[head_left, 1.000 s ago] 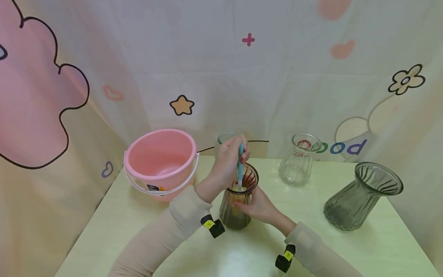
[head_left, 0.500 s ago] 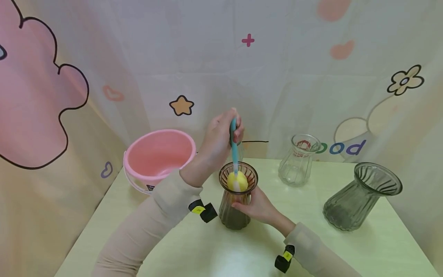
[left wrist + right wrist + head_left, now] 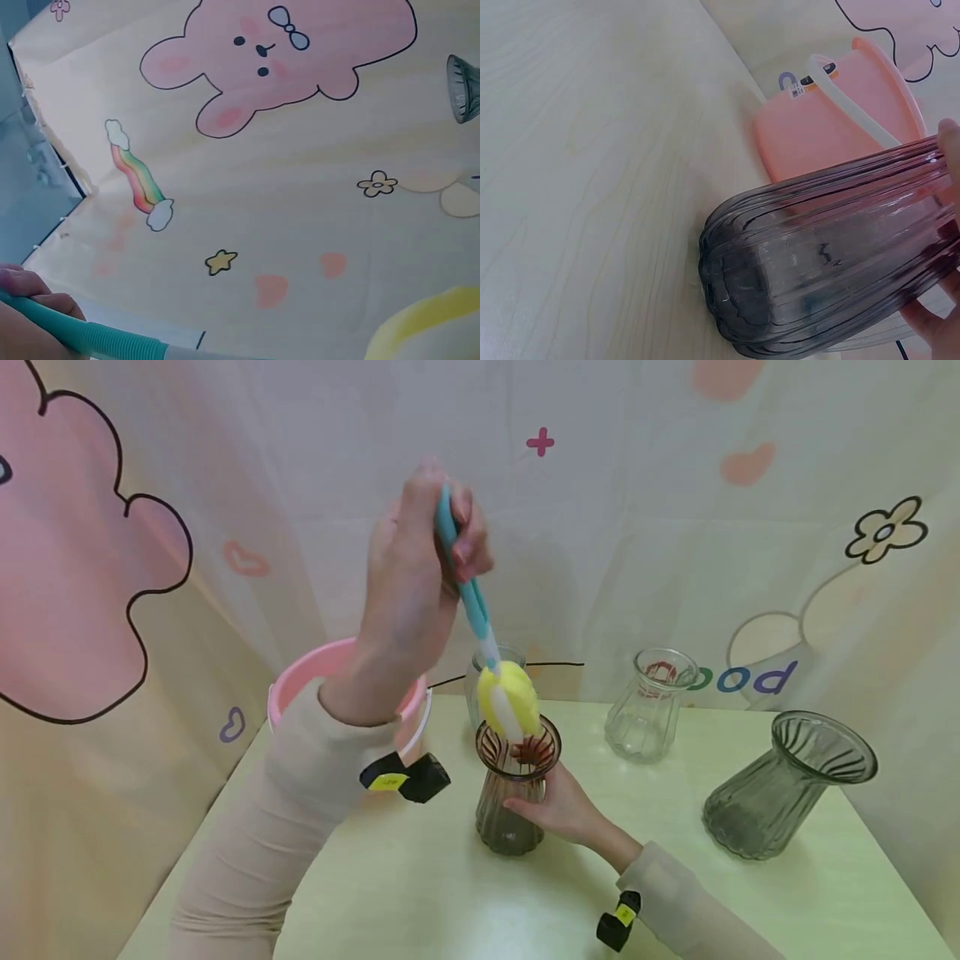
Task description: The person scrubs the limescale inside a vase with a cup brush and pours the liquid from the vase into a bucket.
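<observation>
One sponge brush (image 3: 476,614) is in your left hand (image 3: 408,572), with the fingers curled around its teal handle. The yellow sponge head (image 3: 507,697) points downward, at the mouth of the dark vase (image 3: 510,827); I cannot tell if its lower tip is above the rim or slightly inside. The brush's long axis is steep, the handle end leaning to the left. Probably you hold it so because the narrow neck wants a nearly straight passage. The vase stands upright on the table (image 3: 450,893), mouth facing up, and your right hand (image 3: 566,810) grips it below the rim, likely so that it does not tip. Farther out, a pink bucket (image 3: 303,667) is at left, partly hidden; a clear vase (image 3: 641,727) stands on the far right side, and a grey vase (image 3: 750,818) stands nearer, more to the right.
</observation>
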{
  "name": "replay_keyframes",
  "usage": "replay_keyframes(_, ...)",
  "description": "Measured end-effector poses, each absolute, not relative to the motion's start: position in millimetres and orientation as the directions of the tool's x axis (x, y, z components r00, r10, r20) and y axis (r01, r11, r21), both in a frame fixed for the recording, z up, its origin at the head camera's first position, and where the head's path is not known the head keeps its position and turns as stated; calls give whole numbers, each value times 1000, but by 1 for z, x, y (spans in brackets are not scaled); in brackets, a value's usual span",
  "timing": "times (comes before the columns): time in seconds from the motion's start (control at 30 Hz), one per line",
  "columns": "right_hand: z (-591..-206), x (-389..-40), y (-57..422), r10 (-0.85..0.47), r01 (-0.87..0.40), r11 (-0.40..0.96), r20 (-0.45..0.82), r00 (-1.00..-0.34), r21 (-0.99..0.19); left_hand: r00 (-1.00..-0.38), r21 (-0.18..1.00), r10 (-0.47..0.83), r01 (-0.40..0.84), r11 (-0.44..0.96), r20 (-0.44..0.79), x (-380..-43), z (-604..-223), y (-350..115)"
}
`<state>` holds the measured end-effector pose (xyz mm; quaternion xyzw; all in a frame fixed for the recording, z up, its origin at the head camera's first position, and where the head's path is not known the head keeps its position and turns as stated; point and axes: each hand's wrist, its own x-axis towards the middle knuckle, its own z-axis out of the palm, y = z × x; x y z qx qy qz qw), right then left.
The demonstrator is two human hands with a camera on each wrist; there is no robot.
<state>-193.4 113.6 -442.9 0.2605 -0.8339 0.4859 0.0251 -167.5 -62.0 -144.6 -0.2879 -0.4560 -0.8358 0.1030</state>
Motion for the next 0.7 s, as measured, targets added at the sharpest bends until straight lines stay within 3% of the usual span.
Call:
replay_keyframes(0.17, -444, -195, 112, -408, -476, 399, 313, -858, -784, -772, 654, 3, 536, -534, 635, -164, -120, -83)
replay_keyframes(0.3, -444, -196, 113, -408, -470, 409, 304, -861, -782, -815, 713, -49, 532, -458, 577, -170, -119, -93)
replay_keyframes(0.47, -421, -182, 109, -401, -438, 412, 273, -874, -799, -930, 888, -59, 365, -281, 363, -190, -142, -100)
replay_keyframes(0.7, -409, -176, 107, -411, -448, 403, 280, -868, -798, -990, 989, -13, 140, 43, 141, -232, -218, -95)
